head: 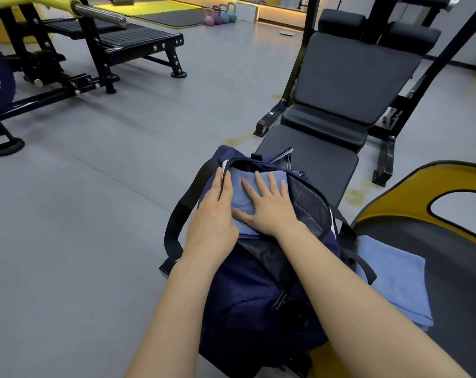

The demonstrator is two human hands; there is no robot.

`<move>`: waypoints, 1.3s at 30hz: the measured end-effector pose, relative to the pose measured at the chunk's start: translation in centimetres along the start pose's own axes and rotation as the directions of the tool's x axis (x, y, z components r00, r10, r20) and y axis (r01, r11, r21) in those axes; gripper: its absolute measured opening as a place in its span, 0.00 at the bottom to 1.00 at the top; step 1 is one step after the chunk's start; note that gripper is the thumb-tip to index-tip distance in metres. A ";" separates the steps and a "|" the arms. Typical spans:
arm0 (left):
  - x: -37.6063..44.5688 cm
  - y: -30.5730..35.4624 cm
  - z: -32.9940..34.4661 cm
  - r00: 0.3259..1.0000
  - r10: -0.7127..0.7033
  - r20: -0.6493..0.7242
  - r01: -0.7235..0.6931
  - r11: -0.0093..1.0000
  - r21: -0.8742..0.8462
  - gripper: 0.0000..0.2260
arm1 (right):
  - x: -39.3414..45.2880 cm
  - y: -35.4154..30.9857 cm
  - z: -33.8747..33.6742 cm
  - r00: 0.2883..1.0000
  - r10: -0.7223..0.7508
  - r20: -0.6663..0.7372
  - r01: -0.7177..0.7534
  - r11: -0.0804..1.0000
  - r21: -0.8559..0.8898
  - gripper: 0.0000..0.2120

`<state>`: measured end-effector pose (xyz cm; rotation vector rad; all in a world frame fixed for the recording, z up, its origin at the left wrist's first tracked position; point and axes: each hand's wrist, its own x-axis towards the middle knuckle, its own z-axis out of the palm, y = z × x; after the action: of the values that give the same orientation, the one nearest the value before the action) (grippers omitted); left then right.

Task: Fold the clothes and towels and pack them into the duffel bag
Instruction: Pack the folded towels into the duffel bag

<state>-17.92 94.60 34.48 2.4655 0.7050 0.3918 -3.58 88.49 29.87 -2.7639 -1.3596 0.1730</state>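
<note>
— Since the navy duffel bag (247,285) sits on the end of the black bench (313,159), why are both palms on top of it?

— I'd say to flatten the load. The right hand (269,205) lies flat, fingers straight and spread, pressing a folded blue towel (242,197) down into the bag's open mouth. The left hand (213,222) rests along the near-left edge of that opening, fingers straight, touching the towel's side; probably it steadies the rim so the cloth slides in square. Neither hand grips anything.

— And how much is left?

— I count two blue towels: one in the bag, and a second towel (394,285) lying folded just right of the bag, on the dark yellow-edged seat (449,268). No other clothes show outside. Beyond the bag, far across the floor, four kettlebells (220,14) stand in a row.
</note>
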 end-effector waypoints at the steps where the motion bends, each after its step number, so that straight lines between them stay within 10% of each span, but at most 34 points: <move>1: 0.1 0.1 0.1 1.000 0.010 0.003 -0.010 1.000 0.002 0.35 | -0.3 0.1 -0.3 1.000 -0.007 -0.013 0.007 1.000 0.004 0.41; 12: -0.2 0.4 1.4 0.994 0.075 0.083 -0.085 0.989 0.125 0.36 | -5.5 1.7 -2.3 0.960 0.134 -0.247 -0.089 0.979 0.183 0.32; 19: -0.3 0.1 1.8 0.989 0.107 0.105 -0.119 0.985 0.124 0.38 | -10.0 8.8 -2.7 0.761 0.491 -0.424 -0.287 0.841 0.459 0.24; 33: 0.4 -0.1 2.6 0.989 0.105 0.105 -0.123 0.977 0.176 0.38 | -12.9 16.2 5.0 0.611 0.775 0.159 -0.778 0.551 0.303 0.32; 39: 0.4 0.1 2.8 0.988 0.114 0.101 -0.132 0.972 0.193 0.38 | -13.1 15.8 5.6 0.576 0.814 0.069 -0.808 0.555 0.200 0.26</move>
<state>-16.40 93.60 32.29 2.7072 0.5805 0.2657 0.15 68.46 23.78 -2.9263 0.0888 0.2800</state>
